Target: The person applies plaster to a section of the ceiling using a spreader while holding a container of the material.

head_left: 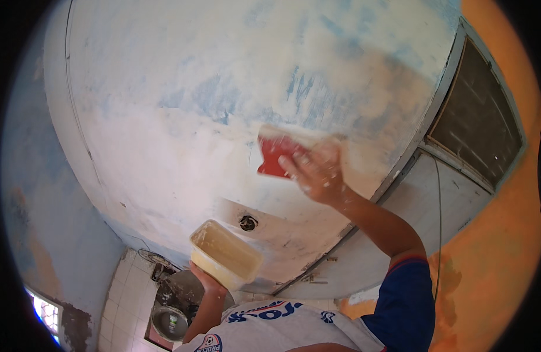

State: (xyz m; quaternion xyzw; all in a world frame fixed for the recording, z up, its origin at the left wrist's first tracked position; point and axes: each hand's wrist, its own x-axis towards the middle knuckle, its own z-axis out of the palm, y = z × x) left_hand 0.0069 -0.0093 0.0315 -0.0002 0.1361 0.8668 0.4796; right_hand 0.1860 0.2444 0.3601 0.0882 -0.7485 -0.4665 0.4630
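My right hand (320, 173), spattered with white filler, grips a red plastic filling spreader (271, 154) with its edge against the wall. Slight motion blur softens these fingers and the spreader. Lower down, near my chest, my left hand (207, 280) holds a cream rectangular tub (222, 267) from below and the side. The tub is tilted, its inner sides smeared with pale filler. Part of the left hand is hidden by the tub. The wall (159, 155) in front is patchy white and blue, with smooth pale filler over its lower part.
A round wall hole with wires (248, 223) lies just above the tub. To the right stands a grey door (399, 199) with a dark panel (479, 108) and a hanging cable (439, 229). At lower left, a bucket (169, 324) sits among clutter on white floor tiles (122, 293).
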